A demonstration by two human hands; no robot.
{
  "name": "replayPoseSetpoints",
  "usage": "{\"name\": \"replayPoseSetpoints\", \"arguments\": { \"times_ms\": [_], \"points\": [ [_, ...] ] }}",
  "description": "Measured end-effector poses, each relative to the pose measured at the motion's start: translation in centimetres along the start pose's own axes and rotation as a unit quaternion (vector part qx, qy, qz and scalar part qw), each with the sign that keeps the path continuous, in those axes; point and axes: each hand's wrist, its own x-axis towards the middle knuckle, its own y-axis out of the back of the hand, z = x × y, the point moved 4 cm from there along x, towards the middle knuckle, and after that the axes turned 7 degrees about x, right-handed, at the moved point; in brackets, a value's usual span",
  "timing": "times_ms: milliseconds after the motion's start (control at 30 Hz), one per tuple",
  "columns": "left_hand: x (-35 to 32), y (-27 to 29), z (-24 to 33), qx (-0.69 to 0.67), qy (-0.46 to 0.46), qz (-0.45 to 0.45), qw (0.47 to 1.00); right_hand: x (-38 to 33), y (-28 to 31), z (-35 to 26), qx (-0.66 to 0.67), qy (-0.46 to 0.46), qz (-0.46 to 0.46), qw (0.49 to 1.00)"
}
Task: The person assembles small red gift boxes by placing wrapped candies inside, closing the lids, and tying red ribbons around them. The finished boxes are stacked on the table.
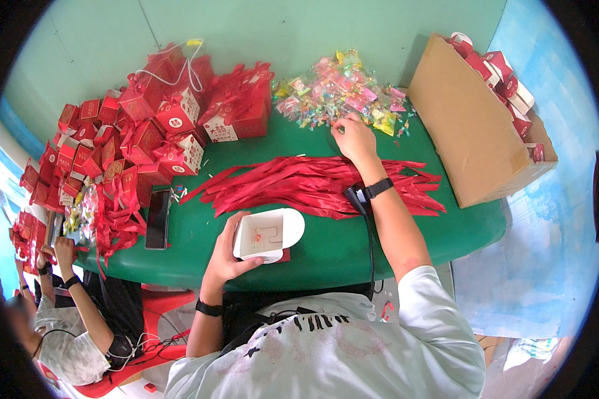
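Observation:
My left hand (pixel 227 258) is wrapped round a small candy box (pixel 254 253) near the table's front edge. The box is tilted toward me, its white rounded flap out to the right, and a small reddish piece lies inside. My right hand (pixel 354 138) reaches across to the near edge of a heap of wrapped candies (pixel 343 86). Its fingers are pinched together, and what they hold, if anything, is too small to make out. Between my hands and the heap, red ribbons (pixel 293 183) lie in a long loose bundle under my right forearm.
Many red gift boxes (pixel 140 143) are piled on the left of the green table (pixel 326 253). A dark phone (pixel 158 219) lies beside them. A cardboard carton (pixel 469 133) of boxes stands at right. At lower left, a co-worker's hands (pixel 63 251) are at the same table.

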Motion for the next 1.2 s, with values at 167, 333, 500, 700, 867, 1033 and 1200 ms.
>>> {"name": "replayPoseSetpoints", "arguments": {
  "times_ms": [167,333,500,700,867,1033,1200],
  "points": [
    [0.2,-0.1,-0.1,0.005,-0.011,-0.006,1.000,0.4,-0.3,-4.6,0.440,0.011,-0.115,0.890],
    [0.2,-0.1,-0.2,0.003,-0.019,-0.002,1.000,-5.0,1.8,-14.0,0.580,0.108,-0.429,0.684],
    [0.1,-0.1,0.2,0.005,-0.008,-0.004,1.000,-4.1,-0.1,-12.1,0.503,0.038,-0.420,0.754],
    [0.1,0.0,0.0,0.007,-0.008,-0.003,1.000,0.3,-0.8,-0.7,0.122,-0.025,-0.063,0.990],
    [0.3,-0.1,0.1,0.005,-0.017,-0.006,1.000,-0.2,-1.3,4.7,-0.059,-0.085,-0.039,0.994],
    [0.2,0.0,0.3,0.005,-0.011,-0.005,1.000,-0.1,-1.3,3.3,-0.043,-0.051,-0.060,0.996],
    [0.3,-0.1,-0.1,0.007,-0.017,-0.001,1.000,0.7,-0.3,0.1,0.103,0.038,-0.014,0.994]
  ]
}}
